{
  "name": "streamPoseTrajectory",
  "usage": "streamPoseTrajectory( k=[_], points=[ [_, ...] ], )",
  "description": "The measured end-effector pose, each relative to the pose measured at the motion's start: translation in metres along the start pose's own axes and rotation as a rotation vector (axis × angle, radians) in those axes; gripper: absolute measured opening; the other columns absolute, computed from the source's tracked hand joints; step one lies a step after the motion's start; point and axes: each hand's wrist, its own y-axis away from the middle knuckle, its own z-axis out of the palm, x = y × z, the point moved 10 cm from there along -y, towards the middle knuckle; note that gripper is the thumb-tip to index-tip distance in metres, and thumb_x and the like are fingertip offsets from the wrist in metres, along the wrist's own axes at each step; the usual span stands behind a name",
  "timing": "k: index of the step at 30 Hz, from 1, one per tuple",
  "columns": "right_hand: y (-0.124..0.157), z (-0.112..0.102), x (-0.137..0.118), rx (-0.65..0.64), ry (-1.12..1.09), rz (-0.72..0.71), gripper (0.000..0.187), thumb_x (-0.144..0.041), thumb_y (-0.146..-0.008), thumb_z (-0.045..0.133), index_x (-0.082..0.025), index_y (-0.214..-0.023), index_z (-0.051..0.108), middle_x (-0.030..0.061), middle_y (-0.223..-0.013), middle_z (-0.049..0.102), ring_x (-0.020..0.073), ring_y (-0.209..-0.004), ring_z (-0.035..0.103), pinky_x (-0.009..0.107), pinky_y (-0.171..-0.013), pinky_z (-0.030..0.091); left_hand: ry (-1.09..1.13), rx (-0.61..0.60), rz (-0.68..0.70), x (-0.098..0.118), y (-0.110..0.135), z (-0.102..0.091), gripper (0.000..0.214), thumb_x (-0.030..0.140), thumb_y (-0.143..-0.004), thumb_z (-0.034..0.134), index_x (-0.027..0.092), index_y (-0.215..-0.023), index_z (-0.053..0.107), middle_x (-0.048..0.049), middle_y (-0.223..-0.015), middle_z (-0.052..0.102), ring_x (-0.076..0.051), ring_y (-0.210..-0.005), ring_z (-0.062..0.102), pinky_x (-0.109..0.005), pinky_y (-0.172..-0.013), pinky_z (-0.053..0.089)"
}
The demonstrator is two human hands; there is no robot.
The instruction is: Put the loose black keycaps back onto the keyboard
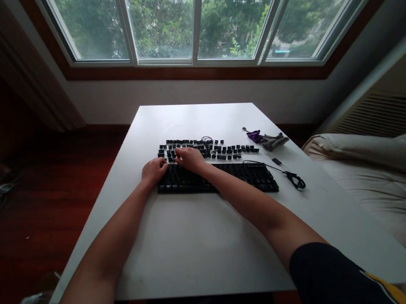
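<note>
left hand (153, 171) and right hand (191, 160) at the keyboard (188, 181), centre of frame, head view.
both hands curled, fingers bent inward; whether either grips anything cannot be told. work judged partway: many loose keycaps (239, 149) lie off the board, just above it; any seated caps too dark to verify. right forearm (249, 193) crosses the board, blocking inspection. cable (295, 181) and purple cloth (254, 136) lie right of centre.
</note>
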Motion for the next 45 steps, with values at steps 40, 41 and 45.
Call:
streamPoseTrajectory(
  k=[40, 41, 45],
  points=[
    [0.054, 0.003, -0.038, -0.3, -0.278, -0.251, 0.014, -0.03, -0.081, 0.068, -0.02, -0.092, 0.067, 0.0, -0.081, 0.069, 0.0128, -0.069, 0.054, 0.024, -0.061, 0.027, -0.011, 0.004, -0.008, 0.001, 0.002, -0.002, 0.024, 0.035, -0.088, 0.052, 0.027, -0.099, 0.071, -0.003, -0.104, 0.073, -0.022, -0.094, 0.065, -0.03, -0.078, 0.046],
    [0.055, 0.003, -0.039, -0.3, -0.256, -0.253, 0.015, -0.03, -0.082, 0.068, -0.021, -0.093, 0.067, 0.0002, -0.082, 0.069, 0.0134, -0.07, 0.054, 0.024, -0.061, 0.027, -0.008, 0.004, -0.009, 0.0, 0.002, -0.002, 0.024, 0.035, -0.087, 0.052, 0.027, -0.099, 0.071, -0.003, -0.104, 0.073, -0.022, -0.094, 0.065, -0.03, -0.078, 0.046],
    [0.058, 0.002, -0.041, -0.292, -0.2, -0.26, 0.018, -0.032, -0.082, 0.068, -0.022, -0.097, 0.066, 0.0006, -0.084, 0.069, 0.0155, -0.073, 0.056, 0.025, -0.06, 0.027, 0.001, -0.001, -0.022, 0.0, 0.002, -0.002, 0.024, 0.034, -0.087, 0.053, 0.027, -0.1, 0.072, -0.0034, -0.105, 0.073, -0.023, -0.096, 0.065, -0.03, -0.081, 0.046]
  ],
)
